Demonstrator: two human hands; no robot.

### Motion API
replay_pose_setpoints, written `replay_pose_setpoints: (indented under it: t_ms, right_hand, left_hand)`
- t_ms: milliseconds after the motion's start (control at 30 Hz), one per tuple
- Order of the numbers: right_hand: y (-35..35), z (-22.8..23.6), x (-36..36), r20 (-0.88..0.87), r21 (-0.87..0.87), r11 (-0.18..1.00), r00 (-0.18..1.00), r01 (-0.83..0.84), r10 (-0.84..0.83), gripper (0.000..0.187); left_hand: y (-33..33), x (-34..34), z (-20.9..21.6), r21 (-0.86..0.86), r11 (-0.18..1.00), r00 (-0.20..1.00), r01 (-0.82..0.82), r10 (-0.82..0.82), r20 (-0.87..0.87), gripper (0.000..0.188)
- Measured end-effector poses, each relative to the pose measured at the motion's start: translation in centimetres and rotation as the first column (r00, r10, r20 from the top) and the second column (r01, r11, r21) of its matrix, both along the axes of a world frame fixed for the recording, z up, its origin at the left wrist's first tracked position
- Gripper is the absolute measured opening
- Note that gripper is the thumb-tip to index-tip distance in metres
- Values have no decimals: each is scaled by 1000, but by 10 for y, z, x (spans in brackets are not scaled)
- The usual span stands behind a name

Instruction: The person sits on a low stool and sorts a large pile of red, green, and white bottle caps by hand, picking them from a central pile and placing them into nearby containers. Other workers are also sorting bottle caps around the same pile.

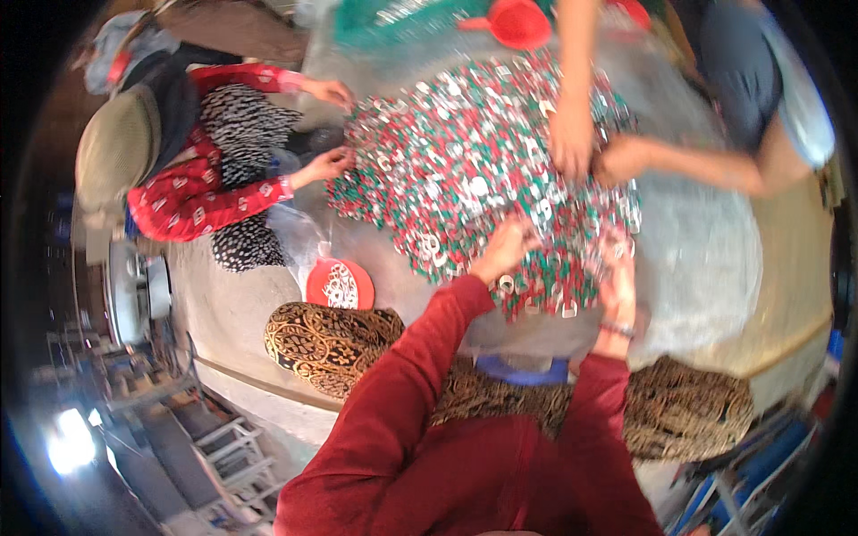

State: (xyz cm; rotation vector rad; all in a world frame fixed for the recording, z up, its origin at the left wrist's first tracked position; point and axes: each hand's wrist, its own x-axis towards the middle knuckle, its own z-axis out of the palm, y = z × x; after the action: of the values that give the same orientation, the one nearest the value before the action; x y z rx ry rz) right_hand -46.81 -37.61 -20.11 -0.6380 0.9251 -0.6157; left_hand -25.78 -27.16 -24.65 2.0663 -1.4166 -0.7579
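Caps heap (474, 179) blurred; left hand (505, 246), right hand (617, 268) fingers buried.

Bare concrete floor (241, 322), a bright light (70, 442) (lower left) glaring beside white metal frames (234, 447).

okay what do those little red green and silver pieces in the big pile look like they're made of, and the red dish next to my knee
The small pieces look like thin metal, painted red or green with bare shiny silver faces that glint. The red dish seems to be moulded plastic, judging by its even, saturated colour and smooth rim. The blur leaves both uncertain.
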Motion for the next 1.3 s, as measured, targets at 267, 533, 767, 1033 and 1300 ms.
replay_pose_setpoints:
  t_ms: [267,533,767,1033,1300]
  right_hand:
    - [51,-9,77,300,426,898,954,-109,-26,66]
    - [47,-35,86,286,386,922,955,-39,-80,26]
    - [43,-21,149,327,445,854,937,-270,125,27]
    - [-99,69,381,493,313,906,864,-286,102,29]
    - [-147,138,433,404,-134,978,893,-158,200,50]
  left_hand:
    - [-1,-10,97,-299,952,997,65,-52,51,26]
    - [48,-40,126,-581,753,951,-309,237,-198,22]
    - [98,-38,79,245,260,-106,-934,455,-884,25]
    - [62,-21,76,228,149,-165,-962,346,-924,19]
    - [60,-30,67,220,148,-122,-964,491,-863,29]
